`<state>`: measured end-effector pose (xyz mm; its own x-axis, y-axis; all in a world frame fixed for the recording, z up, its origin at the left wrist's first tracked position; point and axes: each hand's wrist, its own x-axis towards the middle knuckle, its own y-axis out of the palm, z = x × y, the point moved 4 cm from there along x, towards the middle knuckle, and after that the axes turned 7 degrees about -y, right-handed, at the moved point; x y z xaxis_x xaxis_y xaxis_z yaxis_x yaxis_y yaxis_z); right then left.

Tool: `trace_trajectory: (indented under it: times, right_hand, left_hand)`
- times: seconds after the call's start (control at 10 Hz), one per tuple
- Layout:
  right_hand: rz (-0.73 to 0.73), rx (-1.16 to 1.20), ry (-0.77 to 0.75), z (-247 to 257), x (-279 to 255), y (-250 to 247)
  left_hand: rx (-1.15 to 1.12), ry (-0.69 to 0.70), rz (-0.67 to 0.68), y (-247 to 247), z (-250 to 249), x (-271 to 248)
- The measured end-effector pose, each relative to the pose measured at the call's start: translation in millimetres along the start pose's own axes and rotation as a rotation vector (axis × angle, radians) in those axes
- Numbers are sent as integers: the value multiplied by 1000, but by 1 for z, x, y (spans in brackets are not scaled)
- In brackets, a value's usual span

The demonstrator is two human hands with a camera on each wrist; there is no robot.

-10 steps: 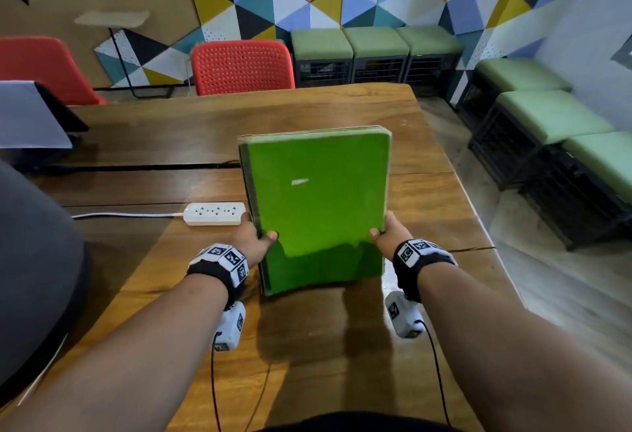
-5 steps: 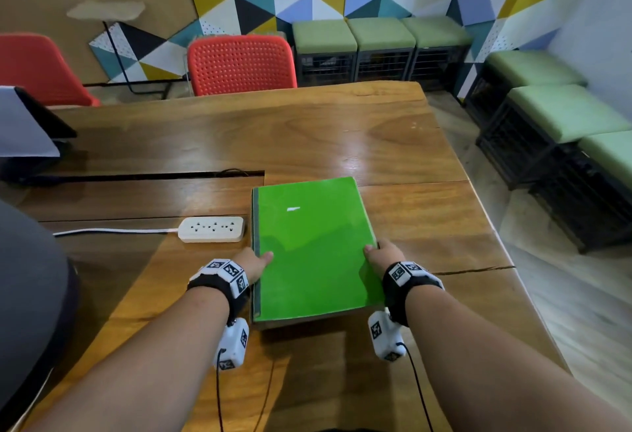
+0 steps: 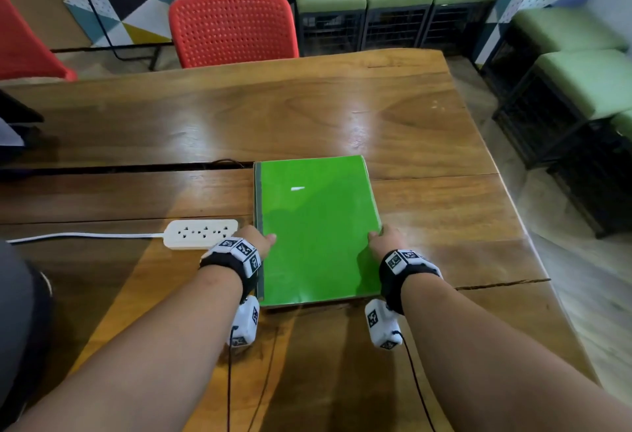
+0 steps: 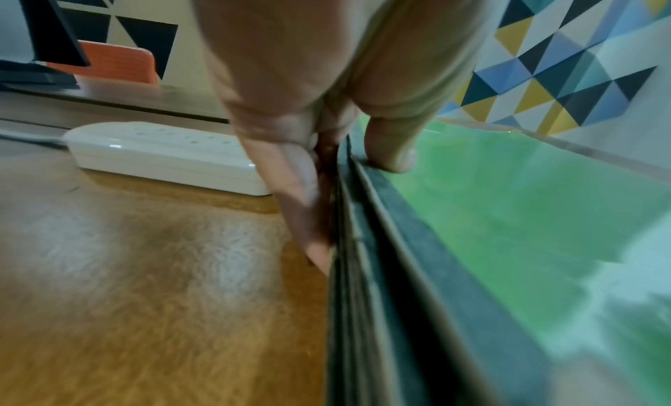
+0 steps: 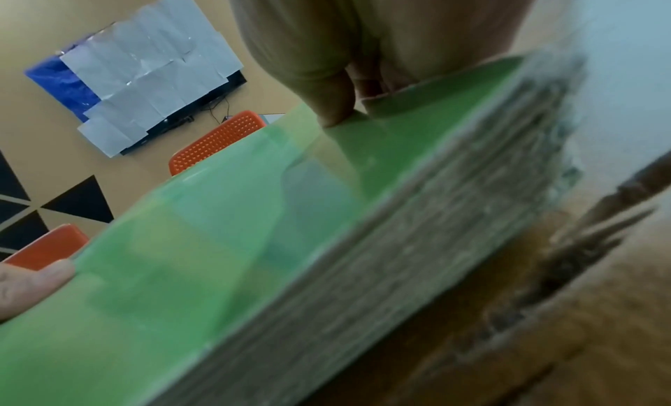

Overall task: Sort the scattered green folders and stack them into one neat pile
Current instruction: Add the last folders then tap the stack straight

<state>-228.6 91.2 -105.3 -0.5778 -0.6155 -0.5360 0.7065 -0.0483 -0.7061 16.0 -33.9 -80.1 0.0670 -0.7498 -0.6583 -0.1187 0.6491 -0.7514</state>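
Note:
One pile of green folders (image 3: pixel 318 226) lies flat on the wooden table (image 3: pixel 307 117), with a small white mark on the top cover. My left hand (image 3: pixel 256 241) holds the pile's left, spine side: the thumb (image 4: pixel 392 151) presses on the top cover and the fingers (image 4: pixel 301 200) run down along the dark spines (image 4: pixel 381 268). My right hand (image 3: pixel 383 240) holds the right side, thumb (image 5: pixel 334 102) on the cover (image 5: pixel 217 240) and the other fingers hidden beyond the stacked page edges (image 5: pixel 435 225).
A white power strip (image 3: pixel 200 233) with its cable lies just left of my left hand. A cable slot (image 3: pixel 119 169) crosses the table behind it. A red chair (image 3: pixel 232 28) stands at the far edge, green stools (image 3: pixel 581 79) off the right edge, and a dark object (image 3: pixel 17 117) lies far left.
The pile, held upright and tilted toward me a second ago, has come down flat onto the table. Both hands stayed on its sides.

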Motion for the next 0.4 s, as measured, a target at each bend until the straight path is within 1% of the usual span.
trace_trajectory:
  times: [0.1, 0.2, 0.3, 0.4]
  right_hand:
    - [-19, -36, 7, 3, 4, 0]
    - [-28, -126, 27, 7, -5, -1]
    - [-27, -208, 51, 12, -16, -2]
    - [-94, -217, 8, 23, -28, -19]
  left_hand:
    - [11, -5, -8, -2, -4, 4]
    - [31, -2, -7, -2, -4, -1]
    - [70, 62, -28, -9, 1, -1]
    - [83, 87, -34, -24, 3, -15]
